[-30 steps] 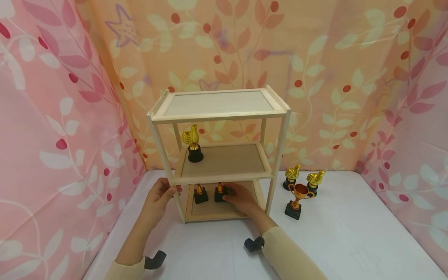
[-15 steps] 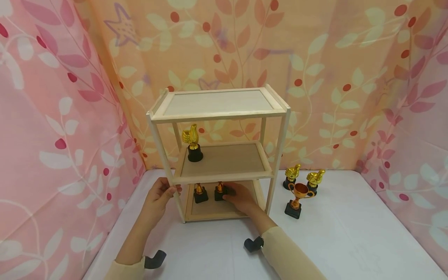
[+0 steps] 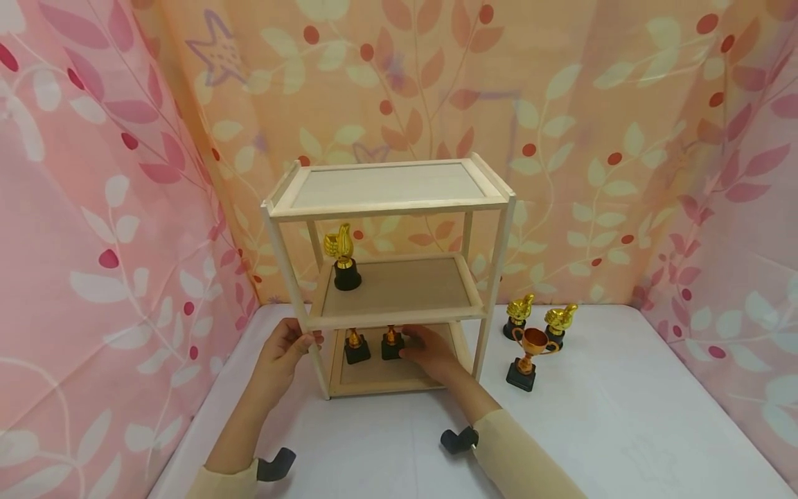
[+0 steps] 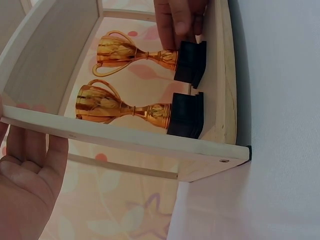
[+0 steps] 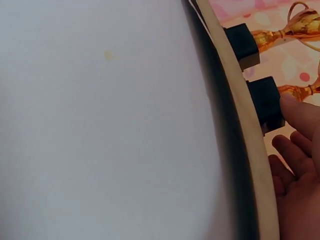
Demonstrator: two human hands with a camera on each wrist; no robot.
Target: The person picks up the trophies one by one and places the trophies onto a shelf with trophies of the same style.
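Note:
A three-tier pale wooden shelf (image 3: 395, 321) stands on the white-covered table. My left hand (image 3: 280, 353) grips its front left post, fingers and thumb around the wood. Two orange-gold cup trophies with black bases stand upright side by side on the bottom tier: the left trophy (image 4: 97, 102) and the right trophy (image 4: 117, 52). In the head view the middle tier hides their cups. My right hand (image 3: 431, 355) is beside the right trophy's base. The right wrist view shows its thumb at the base's top edge, the other fingers loosely bent and apart from it.
A gold thumbs-up trophy (image 3: 343, 260) stands at the left of the middle tier. Right of the shelf, another cup trophy (image 3: 526, 357) stands before two gold thumbs-up trophies, one on the left (image 3: 517, 315) and one on the right (image 3: 559, 322). Floral curtains (image 3: 561, 138) enclose the table.
My right hand has shifted slightly right from the right cup trophy, its forearm also a little to the right. The left hand keeps its grip on the post. Both trophies stay in place.

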